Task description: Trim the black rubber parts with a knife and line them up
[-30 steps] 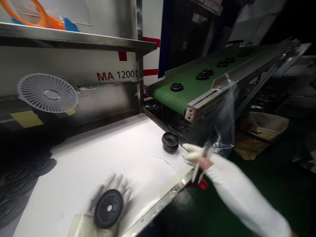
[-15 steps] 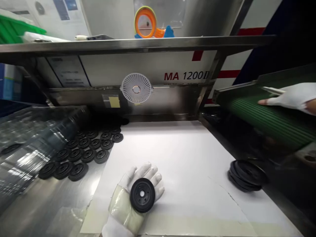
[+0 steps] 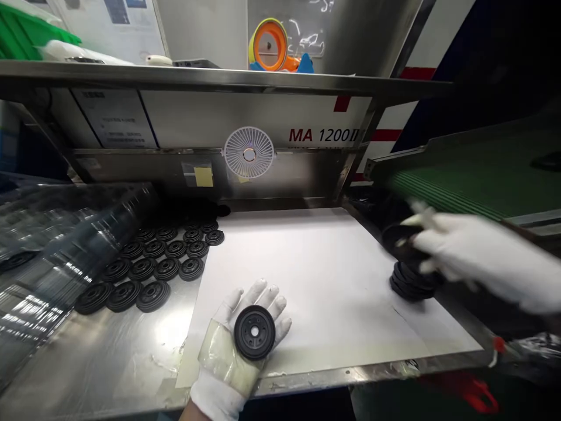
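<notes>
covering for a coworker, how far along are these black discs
Done: rows of black discs lie on the steel table. In hand: one disc sits on the open left hand, and the blurred right hand is at the stack. Left: the stack on the white sheet; its count can't be told.
</notes>
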`<state>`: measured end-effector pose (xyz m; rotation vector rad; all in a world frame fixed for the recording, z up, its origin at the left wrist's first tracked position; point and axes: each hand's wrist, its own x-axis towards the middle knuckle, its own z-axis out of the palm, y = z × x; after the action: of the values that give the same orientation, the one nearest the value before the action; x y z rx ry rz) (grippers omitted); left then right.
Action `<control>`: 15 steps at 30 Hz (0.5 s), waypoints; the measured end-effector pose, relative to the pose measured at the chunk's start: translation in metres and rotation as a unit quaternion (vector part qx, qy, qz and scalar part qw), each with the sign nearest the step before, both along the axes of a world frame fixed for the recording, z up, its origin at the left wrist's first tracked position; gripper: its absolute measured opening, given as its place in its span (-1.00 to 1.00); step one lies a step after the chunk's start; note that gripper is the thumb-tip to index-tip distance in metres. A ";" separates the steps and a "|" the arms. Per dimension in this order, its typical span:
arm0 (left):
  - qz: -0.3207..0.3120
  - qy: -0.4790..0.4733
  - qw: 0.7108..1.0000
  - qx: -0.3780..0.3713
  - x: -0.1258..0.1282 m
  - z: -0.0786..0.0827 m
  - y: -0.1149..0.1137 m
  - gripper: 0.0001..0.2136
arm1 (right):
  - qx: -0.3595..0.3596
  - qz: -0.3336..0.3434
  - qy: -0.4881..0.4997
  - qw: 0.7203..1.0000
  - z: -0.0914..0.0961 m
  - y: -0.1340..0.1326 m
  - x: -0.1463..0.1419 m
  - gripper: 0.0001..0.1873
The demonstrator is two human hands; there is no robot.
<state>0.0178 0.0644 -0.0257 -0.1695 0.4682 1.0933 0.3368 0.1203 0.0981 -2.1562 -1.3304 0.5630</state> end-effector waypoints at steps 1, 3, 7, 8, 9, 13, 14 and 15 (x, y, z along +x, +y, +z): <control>0.004 -0.001 1.000 -0.004 -0.002 0.001 -0.002 -0.59 | -0.049 0.044 0.027 0.997 -0.015 -0.012 -0.018 -0.71; 0.009 -0.002 1.000 -0.002 -0.008 0.003 -0.008 -0.59 | -0.139 0.132 0.082 0.978 -0.049 -0.031 -0.055 -0.77; 0.030 0.088 0.995 0.039 -0.031 0.002 -0.018 -0.63 | -0.172 0.189 0.191 0.948 -0.099 -0.046 -0.114 -0.77; 0.043 0.158 0.984 0.065 -0.039 -0.001 -0.019 -0.64 | -0.160 0.186 0.214 0.946 -0.103 -0.047 -0.123 -0.75; 0.055 0.244 0.963 0.100 -0.048 -0.004 -0.019 -0.66 | -0.147 0.183 0.236 0.943 -0.105 -0.048 -0.131 -0.73; 0.122 0.490 0.832 0.228 -0.091 -0.017 0.000 -0.77 | -0.122 0.207 0.293 0.925 -0.103 -0.050 -0.153 -0.71; 0.150 0.488 0.829 0.230 -0.101 -0.019 0.008 -0.78 | -0.115 0.219 0.302 0.921 -0.103 -0.051 -0.157 -0.74; 0.180 0.479 0.829 0.226 -0.110 -0.020 0.018 -0.79 | -0.104 0.228 0.312 0.916 -0.105 -0.052 -0.161 -0.76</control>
<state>-0.0924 0.0821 -0.0458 0.7889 1.0804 1.6003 0.1756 0.0687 -0.0064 -1.5720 -1.4250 1.4922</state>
